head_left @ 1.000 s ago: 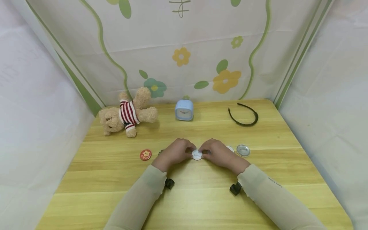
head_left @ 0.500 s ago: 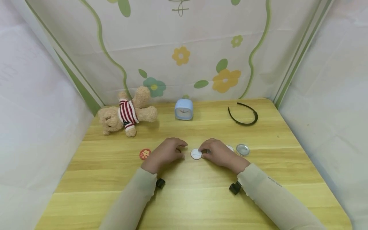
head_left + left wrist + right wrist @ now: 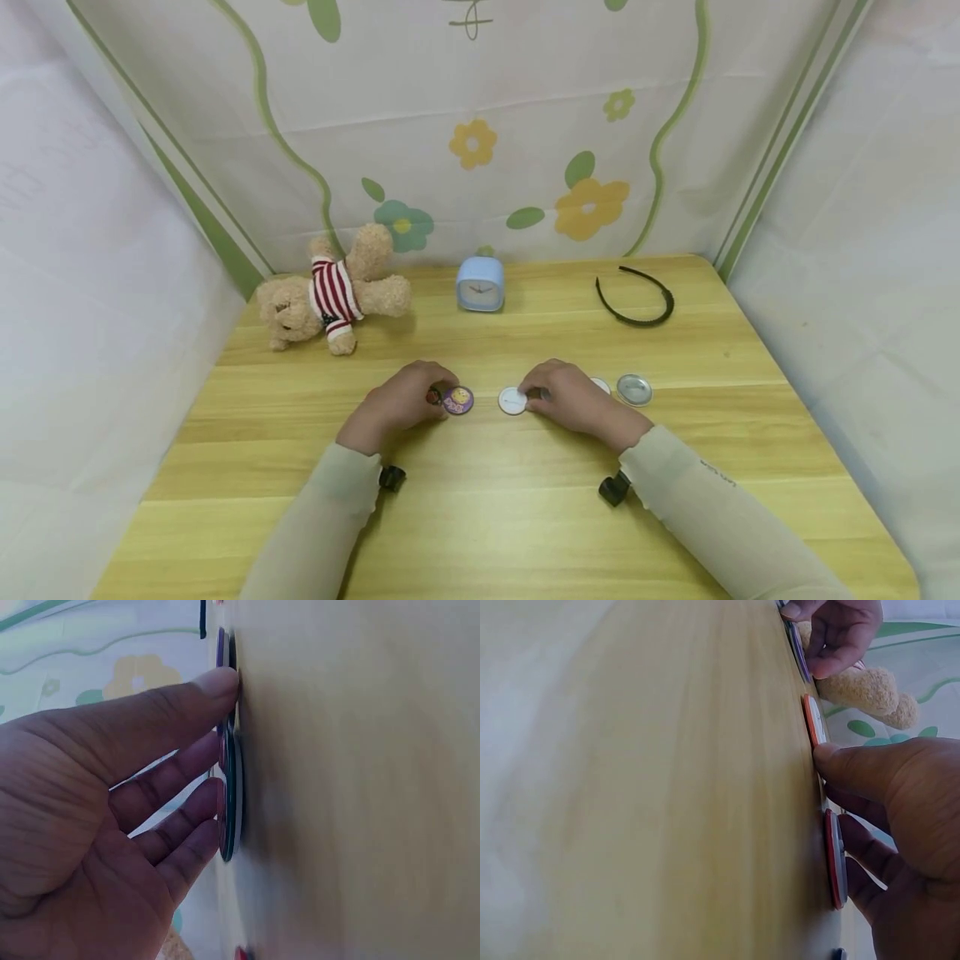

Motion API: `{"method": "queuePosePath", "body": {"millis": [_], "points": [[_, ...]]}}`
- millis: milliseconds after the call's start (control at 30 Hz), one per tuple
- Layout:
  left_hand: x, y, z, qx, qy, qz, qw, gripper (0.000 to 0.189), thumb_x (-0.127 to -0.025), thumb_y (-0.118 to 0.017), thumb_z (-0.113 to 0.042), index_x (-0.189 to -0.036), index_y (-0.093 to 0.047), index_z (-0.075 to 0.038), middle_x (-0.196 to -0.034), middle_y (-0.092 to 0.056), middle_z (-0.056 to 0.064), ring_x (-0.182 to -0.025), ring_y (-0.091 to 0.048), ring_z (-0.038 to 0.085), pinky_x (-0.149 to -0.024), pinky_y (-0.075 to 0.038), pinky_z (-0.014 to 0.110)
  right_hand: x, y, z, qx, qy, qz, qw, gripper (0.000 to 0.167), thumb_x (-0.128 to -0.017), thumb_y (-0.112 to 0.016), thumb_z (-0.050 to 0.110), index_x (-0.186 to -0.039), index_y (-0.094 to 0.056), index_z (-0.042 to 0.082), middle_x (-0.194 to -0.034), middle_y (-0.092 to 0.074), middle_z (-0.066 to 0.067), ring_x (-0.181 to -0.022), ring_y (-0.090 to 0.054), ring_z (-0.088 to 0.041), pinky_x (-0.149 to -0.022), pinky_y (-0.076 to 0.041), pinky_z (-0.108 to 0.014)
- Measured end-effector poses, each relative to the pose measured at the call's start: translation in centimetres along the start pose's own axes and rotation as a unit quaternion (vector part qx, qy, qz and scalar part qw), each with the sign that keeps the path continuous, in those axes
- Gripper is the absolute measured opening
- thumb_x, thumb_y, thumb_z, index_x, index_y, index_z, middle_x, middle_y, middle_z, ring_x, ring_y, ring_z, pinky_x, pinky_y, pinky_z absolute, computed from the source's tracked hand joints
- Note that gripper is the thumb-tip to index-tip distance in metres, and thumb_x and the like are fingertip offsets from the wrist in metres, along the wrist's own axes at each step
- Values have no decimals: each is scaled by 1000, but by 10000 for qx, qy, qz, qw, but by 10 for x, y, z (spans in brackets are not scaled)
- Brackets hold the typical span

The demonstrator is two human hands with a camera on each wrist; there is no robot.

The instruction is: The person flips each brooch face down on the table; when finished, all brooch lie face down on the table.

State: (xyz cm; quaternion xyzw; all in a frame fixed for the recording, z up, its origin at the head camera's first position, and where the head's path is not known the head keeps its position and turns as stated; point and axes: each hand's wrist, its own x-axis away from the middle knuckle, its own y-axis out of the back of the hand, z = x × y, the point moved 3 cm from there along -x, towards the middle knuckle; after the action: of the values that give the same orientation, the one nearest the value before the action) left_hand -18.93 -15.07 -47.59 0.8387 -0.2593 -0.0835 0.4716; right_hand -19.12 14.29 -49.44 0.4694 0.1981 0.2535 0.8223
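Note:
In the head view my left hand (image 3: 397, 400) has its thumb and index finger at the edges of a purple button badge (image 3: 458, 400), which lies face up. A darker badge (image 3: 433, 396) is partly hidden under that hand; its green rim (image 3: 231, 802) shows beneath the other fingers in the left wrist view. My right hand (image 3: 573, 398) pinches the edge of a button badge (image 3: 512, 402) lying white pin side up. Beneath its other fingers, the right wrist view shows a red-rimmed badge (image 3: 835, 859), mostly covered from above.
A silver-backed badge (image 3: 634, 390) lies to the right of my right hand. Farther back on the wooden table (image 3: 517, 517) are a teddy bear (image 3: 333, 296) on its side, a blue alarm clock (image 3: 480, 284) and a black headband (image 3: 637, 321). Fabric walls stand around the table.
My left hand has let go of the white-backed badge and moved left to the purple badge, which has come into view. My right hand has stayed on the white-backed badge.

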Motion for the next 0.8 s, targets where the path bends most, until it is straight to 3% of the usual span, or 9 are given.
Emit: {"method": "queuePosePath", "body": {"millis": [200,433,800], "points": [[-3,-2,-5,146,-13,-55,9999,37,-91,-88,-6,-126,-77,-9,-122,-75,4,-105,-66,18,-95,-57,40,1,1,0,-149,-156,48,9998,22,-102,-80,23,-122,-81,16,-125,-78,0,-125,-68,-25,-111,-55,-49],[-7,-3,-8,48,-88,-84,9999,34,-91,-89,-8,-123,-78,-10,-116,-76,2,-103,-65,20,-96,-56,42,-7,-1,9,-570,-267,59,9980,29,-102,-79,25,-129,-78,15,-130,-76,0,-126,-66,-23,-113,-52,-50],[-11,-7,-10,89,-224,-88,9997,31,-92,-87,-8,-122,-79,-11,-118,-77,2,-105,-66,17,-98,-56,42,-30,-20,40,-274,-76,236,9993,38,-96,-84,24,-132,-76,14,-133,-76,-1,-132,-64,-26,-119,-48,-47]]}}
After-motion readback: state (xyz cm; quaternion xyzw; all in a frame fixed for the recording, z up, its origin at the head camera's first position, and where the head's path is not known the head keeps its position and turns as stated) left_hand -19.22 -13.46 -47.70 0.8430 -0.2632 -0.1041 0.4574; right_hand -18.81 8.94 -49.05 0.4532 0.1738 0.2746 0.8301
